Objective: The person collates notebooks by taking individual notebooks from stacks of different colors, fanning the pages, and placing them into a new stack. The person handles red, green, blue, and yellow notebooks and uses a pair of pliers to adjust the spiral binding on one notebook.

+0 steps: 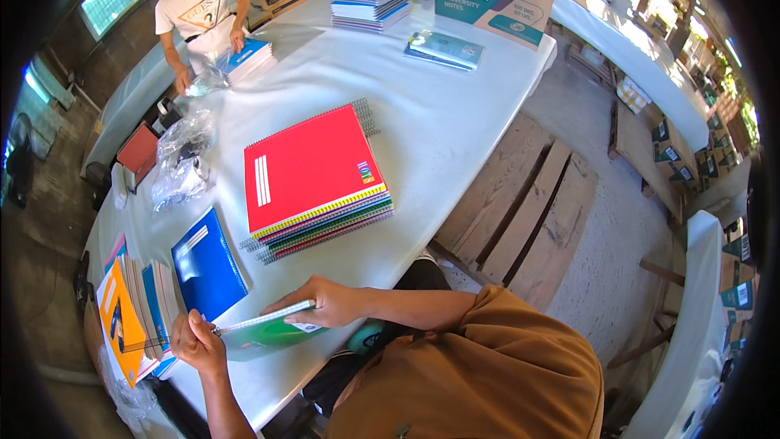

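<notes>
A green notebook (272,336) is tilted at the table's near edge, its page edges turned up. My right hand (325,302) grips its upper right part, fingers wrapped over the edge. At the notebook's left corner my left hand (197,343) is closed in a pinch; a small dark tip shows by its fingers, but what it holds is too small to make out. Just beyond lies a blue notebook (208,264). Farther off sits a stack of spiral notebooks with a red notebook (313,167) on top, wire coils sticking out at its corners.
At the left stand upright notebooks, an orange one (120,321) outermost. Crumpled clear plastic (184,154) lies beyond them. Across the table a person (199,12) handles blue notebooks. A notebook stack (370,4) and a cardboard box (496,2) stand at the far end. A wooden bench (520,203) is right.
</notes>
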A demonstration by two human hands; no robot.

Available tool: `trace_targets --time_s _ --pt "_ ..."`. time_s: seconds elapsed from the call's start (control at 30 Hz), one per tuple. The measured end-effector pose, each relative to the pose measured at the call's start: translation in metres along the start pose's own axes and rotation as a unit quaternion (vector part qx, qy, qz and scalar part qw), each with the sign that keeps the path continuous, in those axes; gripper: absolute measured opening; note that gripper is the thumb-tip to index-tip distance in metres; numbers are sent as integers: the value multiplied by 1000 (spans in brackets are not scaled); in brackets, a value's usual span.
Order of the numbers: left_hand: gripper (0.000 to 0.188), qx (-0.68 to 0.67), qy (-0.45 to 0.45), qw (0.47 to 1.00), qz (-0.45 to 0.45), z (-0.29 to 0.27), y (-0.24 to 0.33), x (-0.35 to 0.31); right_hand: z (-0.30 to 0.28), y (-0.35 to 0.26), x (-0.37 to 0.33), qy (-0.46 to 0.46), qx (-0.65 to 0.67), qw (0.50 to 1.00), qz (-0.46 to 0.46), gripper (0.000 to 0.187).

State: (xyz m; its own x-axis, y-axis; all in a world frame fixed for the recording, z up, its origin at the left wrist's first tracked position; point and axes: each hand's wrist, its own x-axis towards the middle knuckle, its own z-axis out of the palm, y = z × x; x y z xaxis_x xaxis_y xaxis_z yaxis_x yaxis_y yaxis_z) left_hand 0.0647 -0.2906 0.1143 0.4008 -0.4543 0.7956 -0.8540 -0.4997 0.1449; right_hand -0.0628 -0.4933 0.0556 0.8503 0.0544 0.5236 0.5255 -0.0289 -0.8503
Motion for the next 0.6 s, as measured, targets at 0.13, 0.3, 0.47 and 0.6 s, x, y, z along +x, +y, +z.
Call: trace_targets --time_s 0.13,0.3,0.47,0.6 --pt "36 -37 -8 995 -94 6 -13 -14 1 6 -2 -9 -32 996 85 37" --pt "53 91 220 966 104 4 -3 24 -1 19 -13 3 -119 989 -84 48" --pt "115 -12 -141 986 87 30 -28 -129 1 8 -9 -25 -138 989 -55 50" --pt "108 82 179 953 229 5 -16 -51 13 10 -3 -20 -152 973 -172 46"
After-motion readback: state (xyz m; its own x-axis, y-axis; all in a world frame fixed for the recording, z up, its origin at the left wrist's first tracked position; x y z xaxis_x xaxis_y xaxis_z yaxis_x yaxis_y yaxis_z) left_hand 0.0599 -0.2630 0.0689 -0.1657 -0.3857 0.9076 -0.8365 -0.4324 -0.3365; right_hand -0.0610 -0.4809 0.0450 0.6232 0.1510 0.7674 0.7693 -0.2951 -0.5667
